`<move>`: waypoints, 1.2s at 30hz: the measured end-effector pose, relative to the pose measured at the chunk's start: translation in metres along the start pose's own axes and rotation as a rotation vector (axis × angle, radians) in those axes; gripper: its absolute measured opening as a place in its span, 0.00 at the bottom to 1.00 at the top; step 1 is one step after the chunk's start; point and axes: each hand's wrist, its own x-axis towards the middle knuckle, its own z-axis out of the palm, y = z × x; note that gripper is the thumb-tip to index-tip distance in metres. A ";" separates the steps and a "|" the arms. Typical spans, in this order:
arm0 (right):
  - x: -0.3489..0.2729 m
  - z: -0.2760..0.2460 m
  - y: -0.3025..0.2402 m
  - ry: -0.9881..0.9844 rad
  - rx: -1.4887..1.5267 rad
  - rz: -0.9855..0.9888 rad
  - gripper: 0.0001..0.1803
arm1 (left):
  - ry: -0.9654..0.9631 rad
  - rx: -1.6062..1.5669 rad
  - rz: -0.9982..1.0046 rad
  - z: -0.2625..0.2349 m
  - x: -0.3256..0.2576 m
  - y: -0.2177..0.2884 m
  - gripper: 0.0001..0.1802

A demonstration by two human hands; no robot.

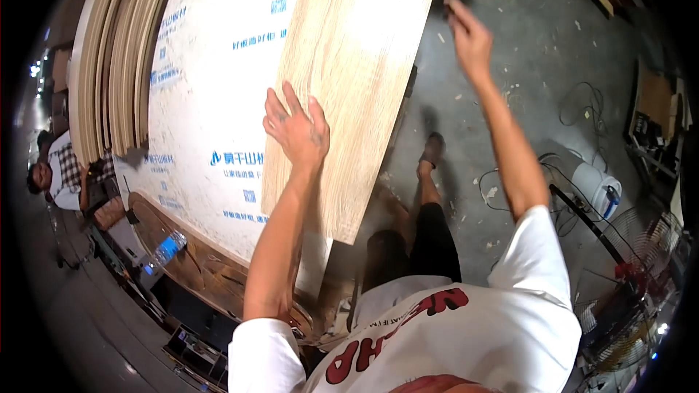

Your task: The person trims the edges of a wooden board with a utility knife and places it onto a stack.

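A long light wood-grain panel lies slantwise over a larger white sheet with blue printing. My left hand rests at the panel's left edge, its fingers spread and nothing held in them. Off the panel's right edge, above the floor, is my right hand. Its fingers are drawn together and point toward the panel's far end. A small dark patch shows at their tips, and I cannot make out what it is.
Stacked boards stand at the far left, near another person. A water bottle lies on the brown bench. To the right are a white bucket, loose cables and a fan. Scraps dot the grey floor.
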 end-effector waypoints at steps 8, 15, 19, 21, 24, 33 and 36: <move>0.196 0.016 0.079 0.040 -0.050 0.015 0.17 | 0.012 0.013 -0.009 0.000 0.007 0.004 0.31; 0.116 0.003 0.057 -0.106 -0.218 0.013 0.23 | 0.008 -0.007 0.014 0.000 0.004 0.002 0.31; -0.011 0.022 -0.008 -0.141 -0.148 -0.065 0.21 | 0.052 0.028 0.004 0.006 -0.002 -0.003 0.32; -0.083 0.023 -0.050 -0.188 -0.110 -0.015 0.24 | 0.092 0.011 0.014 0.005 -0.002 -0.003 0.32; -0.207 0.028 -0.109 -0.191 -0.173 -0.055 0.22 | 0.119 -0.031 0.019 0.006 -0.001 -0.001 0.33; -0.480 -0.035 -0.210 -0.962 0.015 -0.008 0.28 | 0.040 -0.057 0.212 0.018 -0.042 -0.003 0.33; -0.474 -0.086 -0.164 -0.589 -0.013 0.421 0.24 | -0.129 -0.093 0.435 0.006 -0.107 0.042 0.38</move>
